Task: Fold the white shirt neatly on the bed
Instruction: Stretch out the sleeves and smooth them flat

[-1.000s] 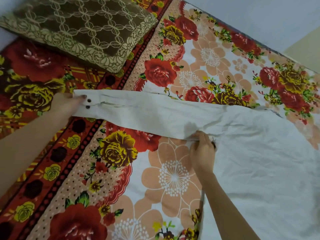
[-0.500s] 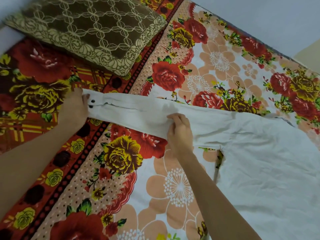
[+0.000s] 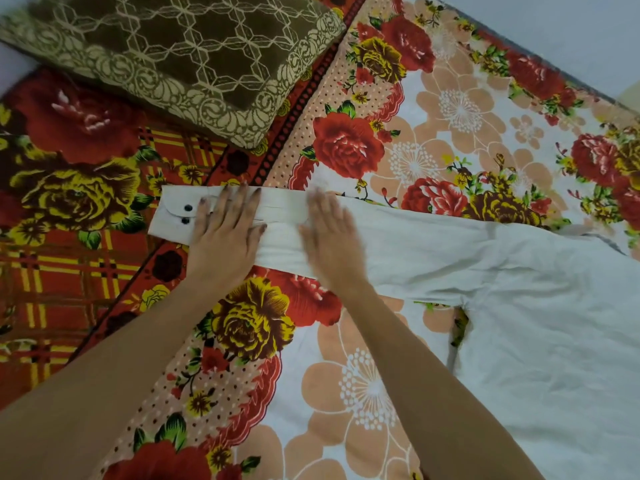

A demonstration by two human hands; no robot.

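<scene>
Both forearms are bare from the bottom edge of the view up to the wrists; no sleeve, watch or bracelet shows on either. The left hand (image 3: 221, 237) has dark-painted nails, long and slightly pointed, and no ring shows on it. The right hand (image 3: 330, 237) is blurred, so its nails cannot be made out.

The shirt (image 3: 519, 306) is plain white, its cuff (image 3: 173, 216) on the left carrying two dark buttons (image 3: 187, 214). The bedsheet (image 3: 433, 109) shows red and yellow roses with green leaves and peach blossoms on white; its left border is red with yellow plaid. The far-left pillow (image 3: 173, 53) is olive-brown with cream lattice.
</scene>
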